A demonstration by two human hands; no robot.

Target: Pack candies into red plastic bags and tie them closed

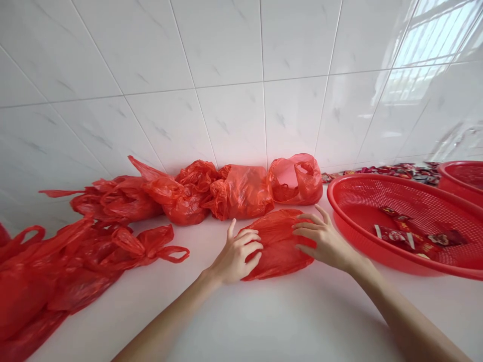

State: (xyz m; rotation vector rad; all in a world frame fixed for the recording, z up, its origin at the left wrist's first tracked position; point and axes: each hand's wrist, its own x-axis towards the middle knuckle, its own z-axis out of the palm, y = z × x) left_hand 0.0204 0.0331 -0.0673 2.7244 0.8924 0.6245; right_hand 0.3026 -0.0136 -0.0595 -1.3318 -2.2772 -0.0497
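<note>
A red plastic bag (281, 244) lies on the white surface between my two hands, its near side rounded. My left hand (237, 254) rests at the bag's left edge, fingers apart and slightly bent over the film. On the opposite side, my right hand (320, 236) has its fingers spread over the bag's right edge. Neither hand is closed around the plastic. Just behind stands another red plastic bag (296, 181) with its handle loops up, next to a filled red bag (247, 191) with a gathered end.
At right stands a red perforated basket (362, 183) holding several small wrapped packets (400, 236). More packets (396, 171) lie along the tiled wall (230, 115), by a second red tub (460, 166). Filled red bags (113, 201) line the back and left (75, 271).
</note>
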